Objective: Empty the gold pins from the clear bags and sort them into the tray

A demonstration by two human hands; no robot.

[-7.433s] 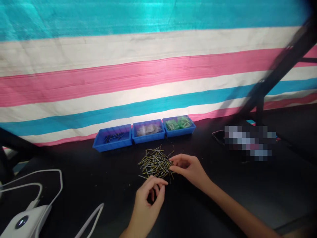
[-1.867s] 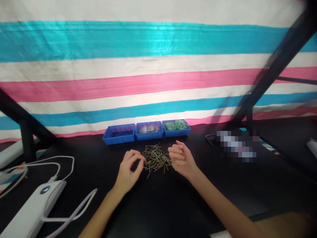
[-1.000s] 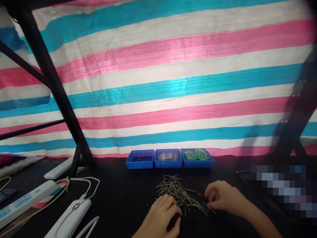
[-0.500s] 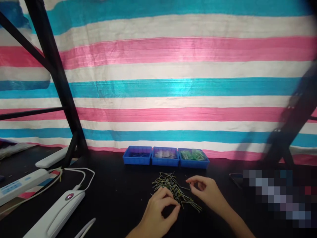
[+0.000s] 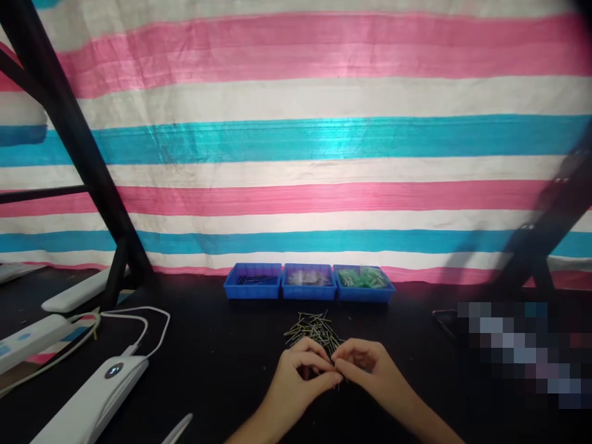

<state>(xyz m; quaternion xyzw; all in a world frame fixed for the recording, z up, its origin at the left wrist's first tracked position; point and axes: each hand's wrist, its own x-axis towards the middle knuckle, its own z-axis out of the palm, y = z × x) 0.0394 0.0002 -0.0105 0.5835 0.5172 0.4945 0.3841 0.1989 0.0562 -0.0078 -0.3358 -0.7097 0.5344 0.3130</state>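
My left hand (image 5: 298, 376) and my right hand (image 5: 367, 367) meet fingertip to fingertip at the near side of a loose pile of thin metal rods (image 5: 312, 327). Both are closed in a pinch, thumb against fingers. Whatever lies between the fingertips is too small and too hidden to name. The rods, some silvery and some yellowish, cross each other on the black tabletop (image 5: 222, 376). My hands cover the pile's near part.
Beyond the pile stand three blue trays: a left one (image 5: 253, 293) with dark thin pieces, a middle one (image 5: 309, 294) with clear bags, a right one (image 5: 365, 295) with green-tinted bags. A white device (image 5: 87, 401) with a cable lies left. A striped sheet (image 5: 296, 197) hangs behind.
My right hand has moved left and nearer to me, from the pile's right side to my left hand's fingertips. The left hand stays pinched. The view has tilted down a little.
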